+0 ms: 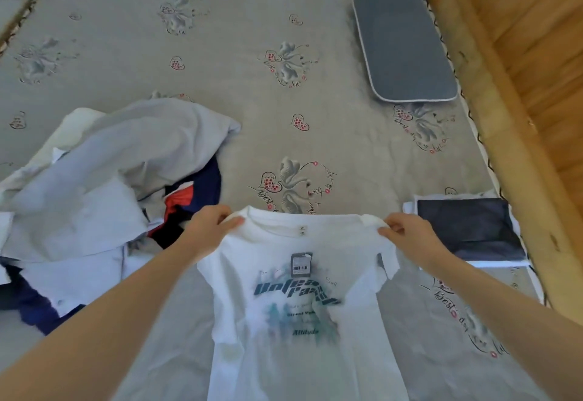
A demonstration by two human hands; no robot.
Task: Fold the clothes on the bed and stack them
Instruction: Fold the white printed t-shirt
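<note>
A white T-shirt (pixel 293 321) with a dark teal print and a grey hang tag hangs in front of me above the bed (pixel 252 91), its neck at the top. My left hand (pixel 209 227) grips its left shoulder and my right hand (pixel 407 235) pinches its right shoulder. To the left lies a loose heap of unfolded clothes (pixel 94 186) in grey, white, navy and red. At the right edge of the bed sits a folded stack (pixel 470 230), a dark navy piece on top of white ones.
A grey-blue pillow (pixel 403 47) lies at the far right of the mattress. A wooden bed frame (pixel 520 101) runs along the right side. Patterned grey mattress shows between the heap and the stack.
</note>
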